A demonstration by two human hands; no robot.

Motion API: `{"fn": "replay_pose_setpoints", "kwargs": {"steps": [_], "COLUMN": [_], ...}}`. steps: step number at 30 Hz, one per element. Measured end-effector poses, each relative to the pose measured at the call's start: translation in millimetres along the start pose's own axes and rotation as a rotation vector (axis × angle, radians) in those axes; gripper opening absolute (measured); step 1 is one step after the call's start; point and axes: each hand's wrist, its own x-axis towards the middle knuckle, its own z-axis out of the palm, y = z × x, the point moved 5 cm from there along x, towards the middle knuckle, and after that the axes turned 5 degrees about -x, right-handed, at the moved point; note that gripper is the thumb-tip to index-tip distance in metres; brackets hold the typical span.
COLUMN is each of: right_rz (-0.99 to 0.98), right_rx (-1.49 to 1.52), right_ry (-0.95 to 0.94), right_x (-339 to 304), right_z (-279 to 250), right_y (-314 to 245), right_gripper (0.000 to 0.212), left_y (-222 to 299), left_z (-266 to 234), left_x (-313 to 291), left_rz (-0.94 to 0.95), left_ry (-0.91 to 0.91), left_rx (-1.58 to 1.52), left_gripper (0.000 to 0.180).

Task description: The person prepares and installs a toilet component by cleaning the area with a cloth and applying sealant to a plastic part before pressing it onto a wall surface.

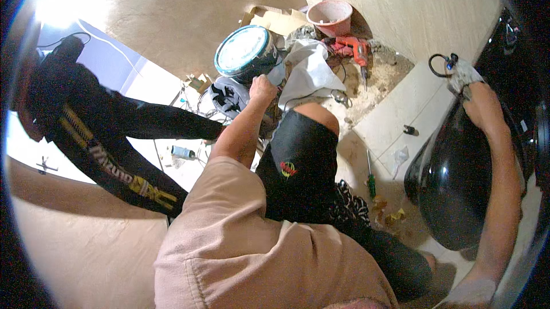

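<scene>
My left hand is curled closed beside the paint bucket, above a grey-and-black bag or cloth. What it holds, if anything, is hidden. At the right, my right hand is closed around a crumpled whitish cloth. A looped black hose or cord sticks out beyond the cloth. Just below that hand stands a glossy black rounded fixture, which looks like a toilet bowl.
An orange drill lies near a pink bucket and a white sheet. A green-handled screwdriver and a small plastic bag are on the tiles. At left, a person in black leans in. Cables and cardboard clutter the floor.
</scene>
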Motion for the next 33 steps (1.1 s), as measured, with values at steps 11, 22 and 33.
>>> {"fn": "replay_pose_setpoints", "kwargs": {"steps": [11,22,33], "right_rz": [0.238,0.388,0.449], "right_rx": [-0.132,-0.208,-0.258], "right_ry": [0.117,-0.059,-0.240], "right_x": [-9.6,-9.7,-2.4], "right_z": [18.9,53.5,85.4], "right_y": [38.1,125.2,159.1], "right_gripper": [0.043,0.053,0.058], "left_y": [-19.2,-88.4,-137.6], "left_z": [-57.7,-64.7,-104.9], "left_x": [108.5,145.8,179.8], "left_rz": [0.371,0.792,0.859], "left_ry": [0.544,0.615,0.562], "left_rx": [0.607,0.409,0.489], "left_gripper": [0.087,0.077,0.084]}}
